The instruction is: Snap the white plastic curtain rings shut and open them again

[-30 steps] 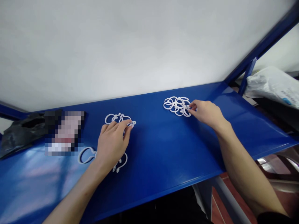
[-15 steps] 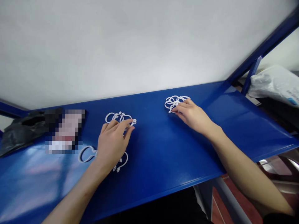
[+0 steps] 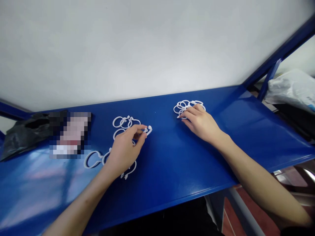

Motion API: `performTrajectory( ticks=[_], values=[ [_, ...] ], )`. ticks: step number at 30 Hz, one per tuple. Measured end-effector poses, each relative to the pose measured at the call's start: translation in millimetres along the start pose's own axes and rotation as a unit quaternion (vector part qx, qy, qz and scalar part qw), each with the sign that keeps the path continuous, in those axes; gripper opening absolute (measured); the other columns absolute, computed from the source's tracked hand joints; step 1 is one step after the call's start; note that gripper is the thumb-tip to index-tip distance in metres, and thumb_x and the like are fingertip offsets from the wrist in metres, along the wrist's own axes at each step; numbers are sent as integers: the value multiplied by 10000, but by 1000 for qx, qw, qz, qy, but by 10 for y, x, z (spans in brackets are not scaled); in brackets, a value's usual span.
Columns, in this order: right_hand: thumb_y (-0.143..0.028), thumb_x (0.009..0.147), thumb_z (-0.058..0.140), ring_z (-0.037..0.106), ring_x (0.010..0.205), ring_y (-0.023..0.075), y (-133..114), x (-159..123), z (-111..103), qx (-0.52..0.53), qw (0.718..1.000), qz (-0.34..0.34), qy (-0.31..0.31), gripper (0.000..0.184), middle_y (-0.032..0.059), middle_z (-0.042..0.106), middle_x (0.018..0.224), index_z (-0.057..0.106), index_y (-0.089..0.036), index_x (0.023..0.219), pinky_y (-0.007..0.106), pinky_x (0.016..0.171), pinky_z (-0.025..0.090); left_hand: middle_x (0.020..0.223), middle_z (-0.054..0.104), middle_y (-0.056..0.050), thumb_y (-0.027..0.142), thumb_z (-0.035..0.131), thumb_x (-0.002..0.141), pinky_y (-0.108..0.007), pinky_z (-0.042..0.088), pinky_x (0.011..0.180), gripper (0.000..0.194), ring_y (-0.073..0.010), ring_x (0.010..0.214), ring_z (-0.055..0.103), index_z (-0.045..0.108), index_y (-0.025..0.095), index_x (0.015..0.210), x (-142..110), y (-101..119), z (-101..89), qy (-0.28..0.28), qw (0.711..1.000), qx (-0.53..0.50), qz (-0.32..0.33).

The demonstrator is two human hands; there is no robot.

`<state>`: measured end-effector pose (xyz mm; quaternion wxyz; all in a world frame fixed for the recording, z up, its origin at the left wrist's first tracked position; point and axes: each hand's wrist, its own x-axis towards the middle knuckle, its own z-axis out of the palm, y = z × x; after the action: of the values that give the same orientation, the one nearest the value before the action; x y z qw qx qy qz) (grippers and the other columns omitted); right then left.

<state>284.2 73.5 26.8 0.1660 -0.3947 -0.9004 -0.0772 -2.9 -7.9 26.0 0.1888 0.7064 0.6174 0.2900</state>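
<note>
My left hand (image 3: 128,147) pinches a white plastic ring (image 3: 149,130), apparently a curtain ring, between thumb and fingers; its knobbed end sticks out past the fingertips. Beneath and around that hand lie several more such rings, among them an open one (image 3: 91,160) at the left and a group (image 3: 120,122) behind the knuckles. At the right, my right hand (image 3: 200,123) is closed at the near edge of a pile of white rings (image 3: 183,105). Its fingertips grip a ring there, whose knobbed end shows beside them. Part of the pile is hidden under the fingers.
The blue tabletop (image 3: 167,167) meets a pale wall (image 3: 152,49) at the back. A black plastic bag (image 3: 22,136) and a blurred-out flat object (image 3: 73,131) lie at the left. A blue frame post (image 3: 269,78) and a clear plastic bag (image 3: 292,87) are at the right.
My left hand has moved to the right with the ring, uncovering more of the rings behind it. My right hand stays at the pile, nearly unmoved.
</note>
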Motion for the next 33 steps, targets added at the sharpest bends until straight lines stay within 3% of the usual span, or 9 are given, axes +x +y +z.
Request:
performTrajectory(
  ticks=[3,6,9,13,19,27,30,33],
  values=[
    [-223,997,542,567,957,274,-171,21,-1,53,998,-32,25,179,114,715,1023,690,-171,1083,448,852,537,861,743,-12,365,556,950,-256,480,591,246,-162,731,678,648,232,1136,-4,51,-9,-49,996,-56,-43],
    [-294,1006,564,620,991,255,-394,25,26,166,984,-54,37,184,107,720,1062,663,-177,1108,440,884,553,866,737,-8,433,549,961,-255,485,624,266,-164,778,686,650,238,1111,-13,72,-3,-75,989,-110,-57],
    [-330,977,631,677,942,202,-601,0,68,309,950,-37,28,231,95,717,1081,616,-175,1147,362,830,585,833,724,7,456,538,968,-267,507,695,265,-157,777,683,657,241,1066,-29,83,13,-85,984,-148,-53],
    [-275,979,630,687,740,124,-752,-44,134,430,901,-2,54,147,20,720,913,601,-190,1097,247,674,571,857,741,18,425,542,974,-264,514,724,225,-150,792,693,674,251,1028,-62,120,50,-95,980,-171,-33],
    [-246,1004,587,712,872,150,-780,-75,183,443,892,-53,79,89,52,740,952,656,-192,1014,278,768,587,872,768,36,273,561,965,-244,524,717,135,-138,764,713,689,254,926,-135,155,124,-71,990,-115,30],
    [-198,1034,501,678,824,154,-812,-131,140,387,915,-104,41,177,60,733,898,662,-175,963,311,762,577,834,748,7,97,491,931,-238,558,694,214,-136,744,708,659,225,892,-213,113,205,1,987,-14,161],
    [-225,1036,507,661,841,159,-758,-84,96,354,928,-113,44,182,56,740,901,664,-179,955,302,771,566,863,748,-1,130,526,961,-237,558,721,169,-133,769,704,672,216,958,-198,117,211,8,981,4,194],
    [-245,1035,508,625,878,185,-579,-26,6,264,959,-98,40,180,66,749,960,678,-187,1036,307,756,549,998,761,-38,271,608,971,-299,558,837,170,-182,904,699,672,209,1116,-133,60,180,45,975,66,209]
  ],
)
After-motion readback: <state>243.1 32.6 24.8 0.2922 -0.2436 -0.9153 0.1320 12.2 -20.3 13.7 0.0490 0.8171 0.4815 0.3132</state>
